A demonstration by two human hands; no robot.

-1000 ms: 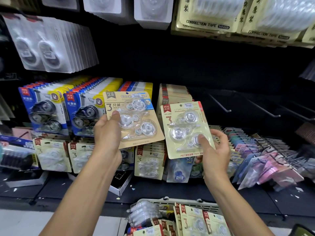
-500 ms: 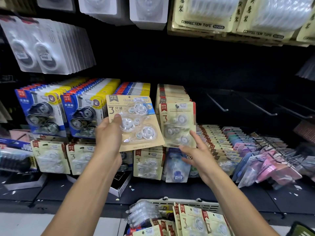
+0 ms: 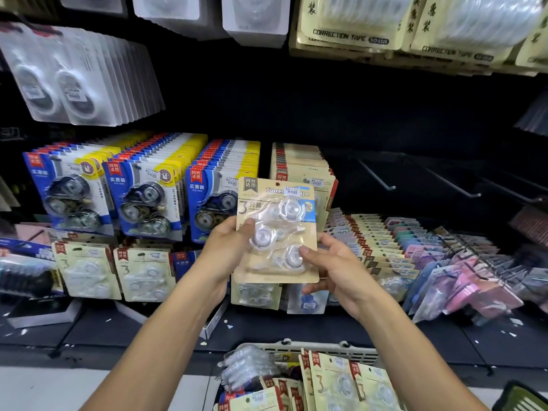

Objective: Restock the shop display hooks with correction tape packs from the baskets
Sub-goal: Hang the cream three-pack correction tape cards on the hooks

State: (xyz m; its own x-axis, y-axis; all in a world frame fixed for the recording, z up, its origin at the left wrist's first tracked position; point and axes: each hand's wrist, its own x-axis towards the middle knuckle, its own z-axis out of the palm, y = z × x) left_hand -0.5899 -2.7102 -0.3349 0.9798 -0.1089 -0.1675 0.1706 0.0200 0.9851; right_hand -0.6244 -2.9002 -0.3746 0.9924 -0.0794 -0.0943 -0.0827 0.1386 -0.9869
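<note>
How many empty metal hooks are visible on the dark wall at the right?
3: one hook nearest the beige packs, one further right, one near the edge. More may be hidden in the dark.

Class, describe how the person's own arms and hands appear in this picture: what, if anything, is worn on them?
Both forearms are bare to the bottom edge of the picture; no sleeves show. The left hand and right hand wear no gloves, and no rings, watch or bracelet show.

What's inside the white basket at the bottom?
The basket holds beige three-packs standing upright and clear blister packs on its left; its bottom is covered and out of frame.
</note>
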